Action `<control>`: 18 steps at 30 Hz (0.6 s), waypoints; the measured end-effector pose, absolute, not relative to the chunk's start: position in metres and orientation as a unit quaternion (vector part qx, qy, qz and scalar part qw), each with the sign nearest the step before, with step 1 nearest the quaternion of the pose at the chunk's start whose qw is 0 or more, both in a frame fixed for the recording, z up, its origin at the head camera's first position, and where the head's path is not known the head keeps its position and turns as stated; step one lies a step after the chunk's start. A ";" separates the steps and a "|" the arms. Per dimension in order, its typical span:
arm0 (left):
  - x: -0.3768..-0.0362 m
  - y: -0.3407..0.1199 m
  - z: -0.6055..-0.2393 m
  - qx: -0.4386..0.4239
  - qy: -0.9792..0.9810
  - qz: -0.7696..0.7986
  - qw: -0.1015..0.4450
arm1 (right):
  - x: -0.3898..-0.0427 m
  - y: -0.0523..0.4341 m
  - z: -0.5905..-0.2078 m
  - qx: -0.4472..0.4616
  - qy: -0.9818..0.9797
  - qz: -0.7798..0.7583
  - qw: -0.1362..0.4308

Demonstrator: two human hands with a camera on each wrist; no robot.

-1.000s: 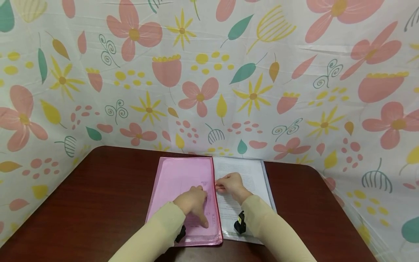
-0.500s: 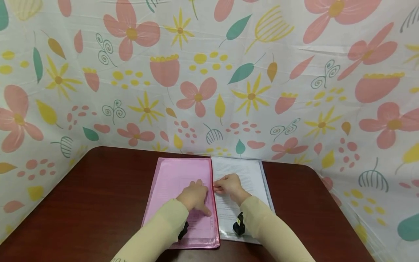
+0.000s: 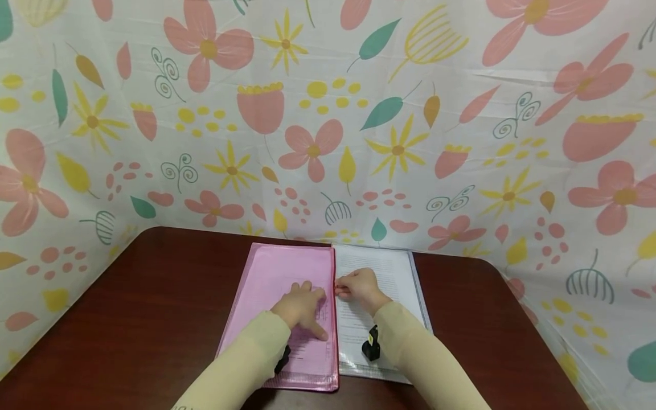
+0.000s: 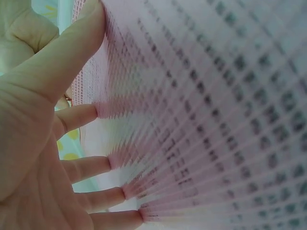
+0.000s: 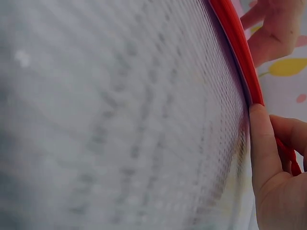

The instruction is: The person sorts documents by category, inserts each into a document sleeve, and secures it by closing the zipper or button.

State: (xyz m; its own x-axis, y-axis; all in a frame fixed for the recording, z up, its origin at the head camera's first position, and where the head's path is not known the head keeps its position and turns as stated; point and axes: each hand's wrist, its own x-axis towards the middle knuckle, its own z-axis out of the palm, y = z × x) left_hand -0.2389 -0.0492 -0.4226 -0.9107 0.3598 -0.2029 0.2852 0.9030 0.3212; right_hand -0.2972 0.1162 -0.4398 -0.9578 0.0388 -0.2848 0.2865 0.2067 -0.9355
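A pink zip pouch (image 3: 287,267) with printed sheets inside lies on the table, a red zipper (image 5: 235,43) along its right side. My left hand (image 3: 302,310) rests on the pouch with fingers spread; in the left wrist view the fingertips (image 4: 103,165) touch its mesh-textured surface. At the red edge, my right hand (image 3: 361,287) pinches the red zipper pull (image 5: 293,165), partly hidden by the fingers. Beneath that hand lies a clear, grey-edged zip pouch (image 3: 405,267) with white printed sheets, its left side against or under the pink one.
The dark brown tabletop (image 3: 154,307) stretches to both sides of the pouches. A flower-patterned cloth (image 3: 318,114) hangs behind the table and round its sides. Small black wrist cameras (image 3: 371,344) sit under the forearms.
The pink pouch's near end has swung slightly left. My left hand has shifted a little away from me, its fingers more spread. The right hand stays at the red edge, nearly in place.
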 end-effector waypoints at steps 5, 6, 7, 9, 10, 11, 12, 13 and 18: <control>-0.238 -0.050 -0.421 0.168 0.966 0.146 0.130 | -0.303 0.115 -0.438 0.115 0.765 -0.627 0.097; -0.238 -0.050 -0.421 0.168 0.966 0.145 0.130 | -0.305 0.114 -0.437 0.118 0.764 -0.626 0.098; -0.238 -0.050 -0.421 0.168 0.966 0.144 0.132 | -0.306 0.114 -0.438 0.120 0.763 -0.627 0.099; -0.239 -0.050 -0.421 0.168 0.967 0.141 0.134 | -0.309 0.115 -0.438 0.125 0.763 -0.626 0.100; -0.239 -0.050 -0.421 0.168 0.967 0.138 0.134 | -0.310 0.114 -0.438 0.126 0.763 -0.625 0.102; -0.239 -0.051 -0.421 0.167 0.967 0.135 0.135 | -0.311 0.114 -0.438 0.127 0.765 -0.623 0.102; -0.240 -0.051 -0.421 0.167 0.968 0.134 0.135 | -0.313 0.114 -0.438 0.128 0.765 -0.623 0.104; -0.240 -0.051 -0.421 0.167 0.968 0.132 0.135 | -0.314 0.114 -0.438 0.130 0.764 -0.624 0.104; -0.241 -0.052 -0.422 0.167 0.968 0.128 0.136 | -0.320 0.113 -0.437 0.139 0.757 -0.630 0.103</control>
State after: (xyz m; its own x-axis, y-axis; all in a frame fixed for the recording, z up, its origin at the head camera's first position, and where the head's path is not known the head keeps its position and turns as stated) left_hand -0.2405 -0.0516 -0.4224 -0.9075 0.3574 -0.2206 0.2876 0.9116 0.2938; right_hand -0.3196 0.1134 -0.4373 -0.9403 0.0810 -0.3306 0.3398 0.1680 -0.9254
